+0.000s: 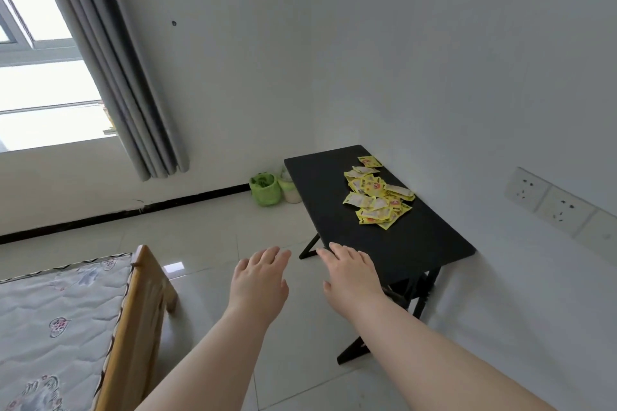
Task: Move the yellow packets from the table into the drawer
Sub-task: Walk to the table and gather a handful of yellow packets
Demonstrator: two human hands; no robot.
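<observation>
Both hands, left hand [258, 280] and right hand [350, 272], are flat, fingers spread, holding nothing; yellow packets [377, 193], print unreadable, lie beyond the right hand on the black table [320, 190] against white walls.

Both forearms are bare to the frame edge, with seemingly no rings on the hands [258, 280].

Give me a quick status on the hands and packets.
Left hand and right hand open, empty. Yellow packets piled on black table. No drawer in view.
</observation>
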